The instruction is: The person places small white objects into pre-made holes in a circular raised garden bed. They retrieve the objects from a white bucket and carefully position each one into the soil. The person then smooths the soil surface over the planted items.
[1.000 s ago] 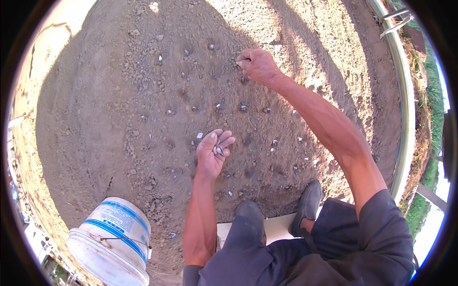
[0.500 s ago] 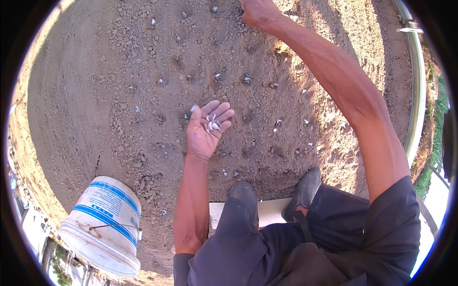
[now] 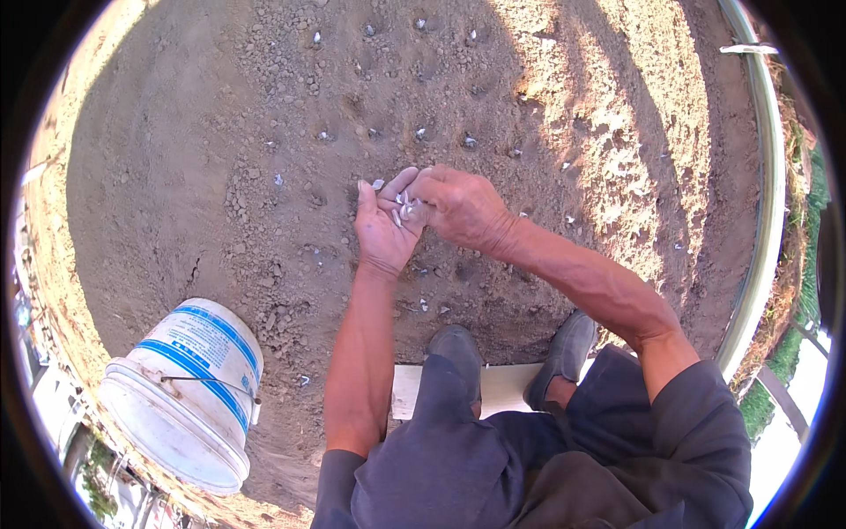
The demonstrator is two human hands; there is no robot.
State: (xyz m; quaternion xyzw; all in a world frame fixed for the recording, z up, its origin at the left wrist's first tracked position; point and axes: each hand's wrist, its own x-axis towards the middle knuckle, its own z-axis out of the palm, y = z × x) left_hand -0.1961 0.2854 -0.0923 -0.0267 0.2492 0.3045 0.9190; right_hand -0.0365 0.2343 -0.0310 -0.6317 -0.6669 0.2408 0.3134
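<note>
My left hand (image 3: 384,227) is held palm up over a bed of dry brown soil (image 3: 203,167), cupping several small pale cloves (image 3: 401,210). My right hand (image 3: 458,205) has its fingertips pressed into that palm, pinching at the cloves. Rows of small holes (image 3: 421,134) mark the soil ahead, many with a pale clove lying in them.
A white bucket with blue bands (image 3: 189,388) lies tilted at my lower left. My two dark shoes (image 3: 564,353) rest on a pale board (image 3: 498,388) at the bed's near edge. A curved metal rim (image 3: 765,220) bounds the bed on the right, with grass beyond.
My right hand has come back from the far rows of holes to my left palm. My left hand has stayed open, holding the cloves.
</note>
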